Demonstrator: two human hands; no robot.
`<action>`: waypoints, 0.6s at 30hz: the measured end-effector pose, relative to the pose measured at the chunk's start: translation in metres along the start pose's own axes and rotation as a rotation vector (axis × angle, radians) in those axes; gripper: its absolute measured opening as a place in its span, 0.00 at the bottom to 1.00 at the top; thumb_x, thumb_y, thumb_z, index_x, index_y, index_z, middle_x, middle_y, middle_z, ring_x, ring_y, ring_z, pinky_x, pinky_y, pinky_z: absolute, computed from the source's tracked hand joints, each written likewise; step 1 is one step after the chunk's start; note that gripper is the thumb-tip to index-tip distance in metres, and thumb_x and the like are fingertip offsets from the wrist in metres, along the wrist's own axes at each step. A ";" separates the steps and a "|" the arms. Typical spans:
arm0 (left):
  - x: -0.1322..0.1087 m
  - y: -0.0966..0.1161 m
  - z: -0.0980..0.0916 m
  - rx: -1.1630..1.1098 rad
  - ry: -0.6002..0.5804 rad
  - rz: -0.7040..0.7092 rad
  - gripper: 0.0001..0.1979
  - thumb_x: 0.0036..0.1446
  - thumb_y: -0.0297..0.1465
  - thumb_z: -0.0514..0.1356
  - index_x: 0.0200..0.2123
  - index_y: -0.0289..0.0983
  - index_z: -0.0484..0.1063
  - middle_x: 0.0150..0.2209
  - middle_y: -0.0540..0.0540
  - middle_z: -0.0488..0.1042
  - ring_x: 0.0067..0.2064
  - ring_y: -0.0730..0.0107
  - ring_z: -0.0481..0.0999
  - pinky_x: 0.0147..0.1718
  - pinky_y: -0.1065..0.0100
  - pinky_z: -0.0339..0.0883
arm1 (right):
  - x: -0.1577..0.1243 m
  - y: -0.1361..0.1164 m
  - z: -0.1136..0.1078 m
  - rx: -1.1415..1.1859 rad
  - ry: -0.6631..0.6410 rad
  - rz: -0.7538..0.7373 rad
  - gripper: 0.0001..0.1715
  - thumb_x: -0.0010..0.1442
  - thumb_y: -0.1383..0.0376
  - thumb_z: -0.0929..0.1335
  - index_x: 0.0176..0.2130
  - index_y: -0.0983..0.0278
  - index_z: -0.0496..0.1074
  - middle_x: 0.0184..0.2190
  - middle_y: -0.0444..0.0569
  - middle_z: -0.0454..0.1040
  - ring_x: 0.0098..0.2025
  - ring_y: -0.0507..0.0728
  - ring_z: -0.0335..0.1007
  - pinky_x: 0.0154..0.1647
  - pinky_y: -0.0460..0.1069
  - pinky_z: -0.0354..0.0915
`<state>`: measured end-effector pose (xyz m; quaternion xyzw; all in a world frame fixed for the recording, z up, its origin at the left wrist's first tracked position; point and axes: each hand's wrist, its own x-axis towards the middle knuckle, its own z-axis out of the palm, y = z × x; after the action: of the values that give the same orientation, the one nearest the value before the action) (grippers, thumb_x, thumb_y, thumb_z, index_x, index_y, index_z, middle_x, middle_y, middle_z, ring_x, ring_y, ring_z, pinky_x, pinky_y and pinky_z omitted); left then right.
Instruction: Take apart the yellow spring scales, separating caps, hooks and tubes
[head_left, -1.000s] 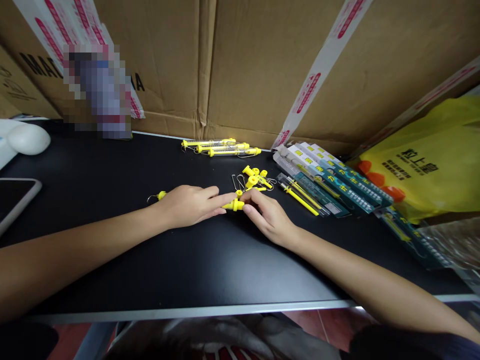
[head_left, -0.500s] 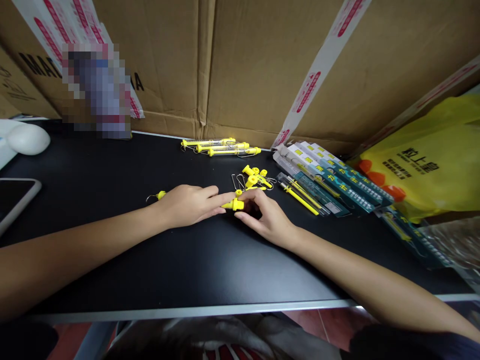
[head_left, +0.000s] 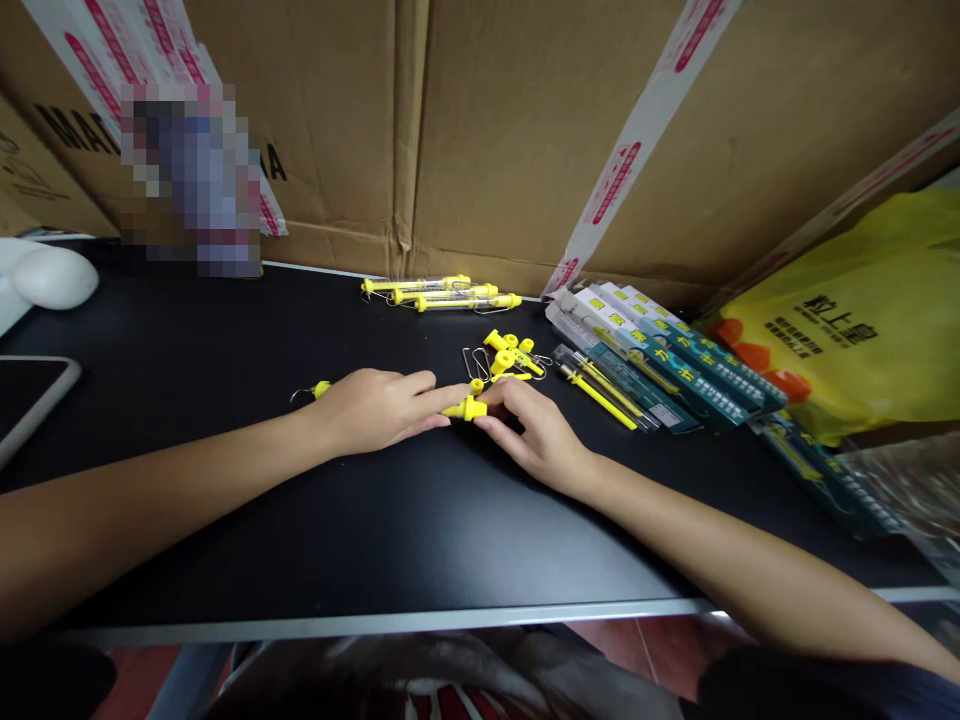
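Note:
My left hand (head_left: pixel 386 408) is wrapped over a yellow tubular spring scale (head_left: pixel 457 409) just above the black table, hiding most of its body. A hook on its yellow cap (head_left: pixel 322 389) sticks out to the left of that hand. At the other end, the thumb and fingers of my right hand (head_left: pixel 536 430) pinch the yellow end piece. Just beyond my right hand lies a pile of loose yellow caps (head_left: pixel 504 362), with several bent wire hooks (head_left: pixel 477 365) among them.
Three spring scales (head_left: pixel 456 294) lie at the back by the large cardboard box (head_left: pixel 495 140). To the right are yellow rods (head_left: pixel 604 400), several green-and-white boxes (head_left: pixel 660 340) and a yellow bag (head_left: pixel 862 310). A phone (head_left: pixel 34 400) sits at the left.
My right thumb and fingers have shifted slightly on the end of the spring scale, showing more of the yellow end piece. My left hand stays in place.

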<state>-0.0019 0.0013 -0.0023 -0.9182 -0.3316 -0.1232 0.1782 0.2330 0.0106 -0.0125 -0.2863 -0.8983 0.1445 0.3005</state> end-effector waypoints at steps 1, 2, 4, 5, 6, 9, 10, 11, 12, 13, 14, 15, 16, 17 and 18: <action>0.000 0.000 0.000 0.002 0.001 0.001 0.19 0.66 0.40 0.45 0.57 0.45 0.60 0.33 0.51 0.71 0.26 0.76 0.72 0.20 0.74 0.56 | 0.000 0.000 0.001 -0.003 0.006 -0.004 0.06 0.64 0.62 0.62 0.39 0.62 0.64 0.30 0.48 0.68 0.32 0.54 0.63 0.35 0.49 0.63; 0.000 0.000 0.000 0.002 0.002 0.001 0.19 0.66 0.40 0.44 0.57 0.45 0.60 0.33 0.51 0.71 0.26 0.76 0.72 0.20 0.74 0.56 | -0.001 0.000 0.001 -0.003 0.012 -0.008 0.05 0.64 0.62 0.62 0.39 0.62 0.63 0.31 0.48 0.67 0.32 0.54 0.63 0.35 0.49 0.63; 0.000 0.000 0.000 -0.003 0.003 -0.002 0.19 0.66 0.40 0.44 0.57 0.44 0.59 0.33 0.51 0.72 0.27 0.76 0.73 0.20 0.74 0.55 | -0.001 -0.001 0.001 0.009 0.019 -0.002 0.05 0.63 0.63 0.63 0.40 0.61 0.63 0.31 0.48 0.67 0.32 0.54 0.63 0.35 0.49 0.63; 0.000 0.000 0.000 -0.008 0.000 -0.005 0.19 0.66 0.40 0.44 0.57 0.44 0.59 0.33 0.51 0.72 0.28 0.76 0.73 0.21 0.74 0.55 | -0.001 -0.002 0.000 0.016 0.021 0.004 0.05 0.63 0.63 0.63 0.41 0.61 0.63 0.32 0.48 0.68 0.32 0.54 0.63 0.35 0.49 0.63; 0.000 -0.001 0.000 -0.012 -0.003 -0.007 0.19 0.66 0.40 0.44 0.57 0.44 0.59 0.33 0.51 0.72 0.28 0.76 0.73 0.21 0.74 0.55 | -0.001 -0.003 -0.001 0.022 0.019 0.012 0.06 0.63 0.63 0.63 0.42 0.61 0.62 0.33 0.48 0.68 0.33 0.54 0.63 0.36 0.49 0.63; 0.000 -0.001 0.000 -0.005 0.002 0.000 0.19 0.66 0.40 0.44 0.57 0.44 0.59 0.33 0.51 0.71 0.28 0.76 0.73 0.21 0.74 0.55 | 0.001 -0.005 -0.004 0.011 -0.009 0.037 0.08 0.64 0.62 0.61 0.43 0.62 0.62 0.34 0.49 0.68 0.34 0.55 0.63 0.38 0.51 0.62; 0.000 0.000 0.000 0.006 0.009 0.009 0.19 0.66 0.40 0.44 0.57 0.44 0.60 0.32 0.52 0.71 0.28 0.75 0.73 0.21 0.73 0.55 | 0.001 -0.006 -0.005 0.000 -0.022 0.040 0.08 0.64 0.61 0.61 0.41 0.62 0.62 0.34 0.49 0.68 0.34 0.55 0.63 0.38 0.51 0.62; 0.000 0.000 -0.001 0.022 0.017 0.017 0.19 0.66 0.40 0.45 0.57 0.44 0.60 0.32 0.52 0.71 0.28 0.75 0.73 0.20 0.73 0.55 | 0.002 -0.006 -0.005 -0.012 -0.037 0.037 0.08 0.65 0.60 0.60 0.39 0.63 0.63 0.32 0.49 0.68 0.34 0.55 0.62 0.38 0.51 0.61; 0.000 0.000 -0.001 0.040 0.026 0.027 0.19 0.66 0.40 0.45 0.57 0.44 0.60 0.32 0.52 0.71 0.27 0.75 0.73 0.20 0.73 0.54 | 0.003 -0.006 -0.006 -0.023 -0.050 0.030 0.09 0.65 0.60 0.59 0.36 0.63 0.63 0.31 0.48 0.67 0.33 0.55 0.62 0.37 0.51 0.60; 0.001 0.001 -0.001 0.058 0.031 0.035 0.19 0.66 0.40 0.45 0.57 0.44 0.60 0.31 0.52 0.71 0.27 0.75 0.73 0.20 0.72 0.54 | 0.003 -0.005 -0.005 -0.031 -0.061 0.019 0.11 0.66 0.60 0.59 0.34 0.62 0.63 0.29 0.48 0.66 0.33 0.55 0.61 0.37 0.51 0.59; 0.001 0.001 -0.002 0.072 0.033 0.039 0.19 0.66 0.40 0.45 0.57 0.45 0.60 0.31 0.52 0.71 0.26 0.75 0.72 0.19 0.72 0.54 | 0.004 -0.004 -0.005 -0.034 -0.069 0.010 0.13 0.66 0.61 0.58 0.32 0.62 0.63 0.28 0.47 0.66 0.33 0.55 0.61 0.37 0.51 0.59; 0.001 0.002 -0.002 0.082 0.032 0.039 0.19 0.66 0.40 0.45 0.57 0.45 0.60 0.31 0.52 0.70 0.26 0.75 0.72 0.19 0.72 0.54 | 0.004 -0.004 -0.004 -0.031 -0.070 0.005 0.13 0.66 0.61 0.58 0.31 0.62 0.63 0.27 0.47 0.66 0.33 0.55 0.60 0.37 0.50 0.59; 0.001 0.002 -0.002 0.086 0.032 0.037 0.19 0.66 0.40 0.45 0.57 0.45 0.60 0.31 0.52 0.70 0.26 0.76 0.72 0.19 0.72 0.54 | 0.004 -0.003 -0.003 -0.020 -0.061 0.007 0.13 0.66 0.61 0.59 0.31 0.62 0.63 0.27 0.47 0.66 0.32 0.55 0.60 0.36 0.50 0.59; 0.001 0.002 -0.002 0.085 0.029 0.031 0.19 0.66 0.39 0.45 0.57 0.45 0.59 0.31 0.52 0.70 0.26 0.76 0.72 0.19 0.72 0.54 | 0.003 -0.002 -0.003 -0.004 -0.044 0.012 0.11 0.65 0.60 0.60 0.32 0.62 0.63 0.27 0.47 0.66 0.32 0.55 0.60 0.36 0.50 0.59; 0.000 0.002 -0.002 0.081 0.025 0.023 0.19 0.66 0.40 0.45 0.58 0.45 0.59 0.31 0.52 0.70 0.26 0.76 0.73 0.19 0.72 0.54 | 0.003 -0.001 -0.002 0.013 -0.025 0.016 0.09 0.65 0.60 0.61 0.33 0.62 0.63 0.28 0.46 0.66 0.31 0.54 0.60 0.35 0.49 0.59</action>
<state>-0.0005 -0.0005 -0.0010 -0.9124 -0.3235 -0.1191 0.2208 0.2315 0.0114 -0.0093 -0.2899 -0.8986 0.1561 0.2899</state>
